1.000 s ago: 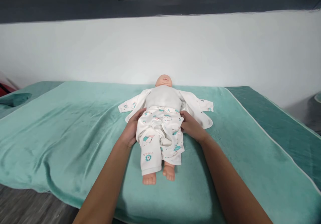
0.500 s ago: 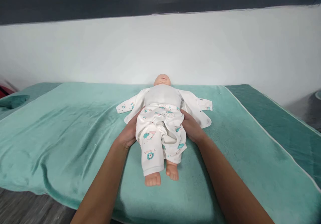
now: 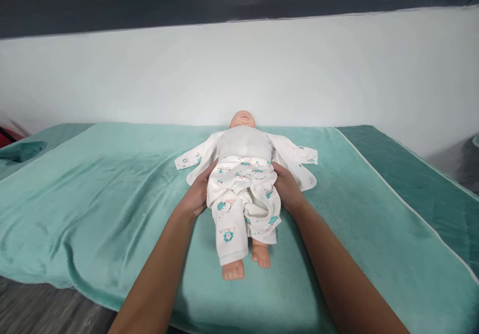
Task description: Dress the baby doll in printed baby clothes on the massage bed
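Both hands, left and right, slid back up, each clasping the trousers at the doll's hips, mid-frame on the green blanket. Legs nudged right.

Infant-care practice room: baby doll on blanket-covered table.

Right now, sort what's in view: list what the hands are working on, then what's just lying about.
In hand: baby doll; printed trousers, gripped at the waist by left hand and right hand; open jacket spread beneath the doll.
Lying about: teal blanket underneath; dark green cloth far left; darker green cover at right.
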`<state>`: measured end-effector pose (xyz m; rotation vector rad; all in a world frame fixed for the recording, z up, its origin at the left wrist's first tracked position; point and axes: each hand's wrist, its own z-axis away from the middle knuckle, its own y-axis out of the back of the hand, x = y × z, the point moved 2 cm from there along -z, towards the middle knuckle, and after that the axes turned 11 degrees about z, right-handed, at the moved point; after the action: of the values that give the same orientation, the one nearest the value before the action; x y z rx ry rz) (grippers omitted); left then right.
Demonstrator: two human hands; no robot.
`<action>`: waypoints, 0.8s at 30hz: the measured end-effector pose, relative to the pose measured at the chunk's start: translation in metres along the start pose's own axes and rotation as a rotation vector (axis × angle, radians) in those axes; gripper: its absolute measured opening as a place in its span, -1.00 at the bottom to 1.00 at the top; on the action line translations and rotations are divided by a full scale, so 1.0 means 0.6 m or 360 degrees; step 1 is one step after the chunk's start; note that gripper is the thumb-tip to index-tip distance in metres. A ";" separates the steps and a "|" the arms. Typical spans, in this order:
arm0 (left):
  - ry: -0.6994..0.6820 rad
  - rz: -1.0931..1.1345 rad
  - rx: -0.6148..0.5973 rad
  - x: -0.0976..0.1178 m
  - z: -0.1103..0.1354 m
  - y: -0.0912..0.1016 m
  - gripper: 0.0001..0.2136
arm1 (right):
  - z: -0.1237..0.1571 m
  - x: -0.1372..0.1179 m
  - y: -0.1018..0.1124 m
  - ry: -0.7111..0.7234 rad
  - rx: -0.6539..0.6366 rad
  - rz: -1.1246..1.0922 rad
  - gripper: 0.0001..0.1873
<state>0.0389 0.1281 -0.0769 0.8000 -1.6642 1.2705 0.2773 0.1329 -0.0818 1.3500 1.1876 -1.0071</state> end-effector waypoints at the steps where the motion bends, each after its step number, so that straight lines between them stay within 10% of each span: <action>1: -0.0012 0.0007 0.0067 -0.001 -0.003 0.000 -0.32 | 0.000 0.000 -0.001 -0.0002 0.0012 0.0009 -0.76; 10: -0.0251 -0.0090 0.0593 -0.010 -0.027 0.000 -0.64 | -0.001 -0.004 -0.004 0.0027 0.0343 0.0304 -0.85; 16: -0.0341 -0.0083 0.0608 -0.011 -0.023 0.004 -0.67 | 0.005 -0.016 -0.001 0.0109 0.0655 0.0329 -0.70; 24: -0.0436 -0.0128 0.0403 -0.004 -0.021 0.005 -0.86 | 0.023 -0.026 0.018 0.0197 0.0439 0.0210 -0.82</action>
<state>0.0403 0.1408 -0.0788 1.2280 -1.6816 1.3803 0.2857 0.1175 -0.0662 1.7062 1.0612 -1.0308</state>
